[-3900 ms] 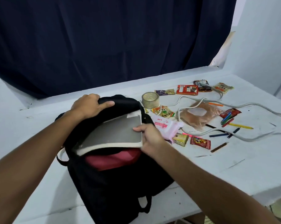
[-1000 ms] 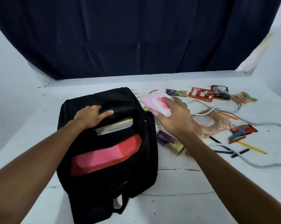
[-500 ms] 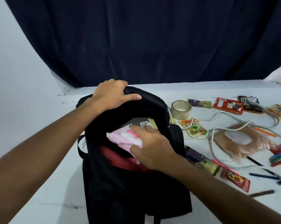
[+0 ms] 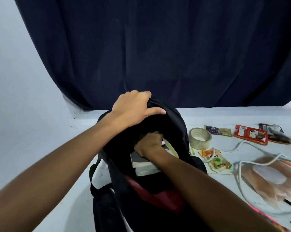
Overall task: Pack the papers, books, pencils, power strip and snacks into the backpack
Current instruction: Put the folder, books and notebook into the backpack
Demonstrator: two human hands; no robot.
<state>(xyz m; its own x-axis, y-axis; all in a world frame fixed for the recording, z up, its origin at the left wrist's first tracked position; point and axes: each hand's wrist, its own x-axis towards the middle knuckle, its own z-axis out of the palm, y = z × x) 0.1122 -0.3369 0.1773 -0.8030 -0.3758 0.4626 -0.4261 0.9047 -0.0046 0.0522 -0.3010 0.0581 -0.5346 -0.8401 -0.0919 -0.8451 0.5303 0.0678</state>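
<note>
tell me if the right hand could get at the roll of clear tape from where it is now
Probably yes, once withdrawn. The right hand is pushed inside the black backpack, while the roll of clear tape stands just right of the bag on the white table, with nothing covering it.

White table, black backpack, tape roll, probably snack packets

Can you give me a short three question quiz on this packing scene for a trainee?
1. True or false: the left hand grips the top of the black backpack.
2. Where is the right hand?
3. Which lies nearest the backpack: A tape roll, B red packet, C white cable?

Key: 1 true. 2 inside the backpack's opening, above the books. 3 A.
</note>
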